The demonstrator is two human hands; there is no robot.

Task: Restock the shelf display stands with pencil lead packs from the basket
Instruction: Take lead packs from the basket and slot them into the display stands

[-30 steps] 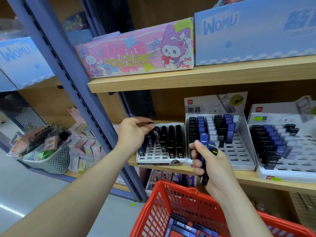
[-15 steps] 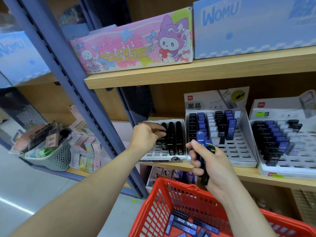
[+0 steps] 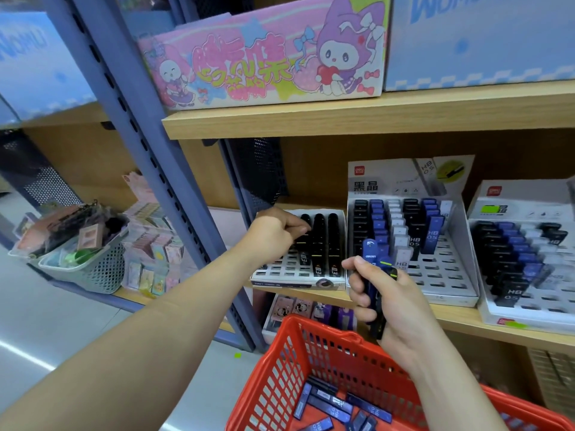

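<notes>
My left hand [image 3: 275, 233] reaches over the left white display stand [image 3: 298, 276], its curled fingers pinching a black lead pack [image 3: 303, 241] among the black packs standing there. My right hand [image 3: 378, 293] grips a bunch of blue and black lead packs [image 3: 371, 265] upright in front of the middle display stand [image 3: 441, 275]. The red basket [image 3: 281, 377] sits below, with several blue packs [image 3: 331, 405] lying on its bottom. A third stand [image 3: 529, 309] at the right holds black, blue and white packs.
A blue steel upright [image 3: 149, 157] stands left of the stands. The wooden shelf above [image 3: 342, 115] carries a pink cartoon box [image 3: 264, 54] and a blue box [image 3: 485, 42]. A grey mesh basket [image 3: 93, 269] of small goods sits at the left.
My left hand has moved right and deeper into the left stand, pressing a black pack in among the rows. My right hand keeps its grip on the bunch of packs.
</notes>
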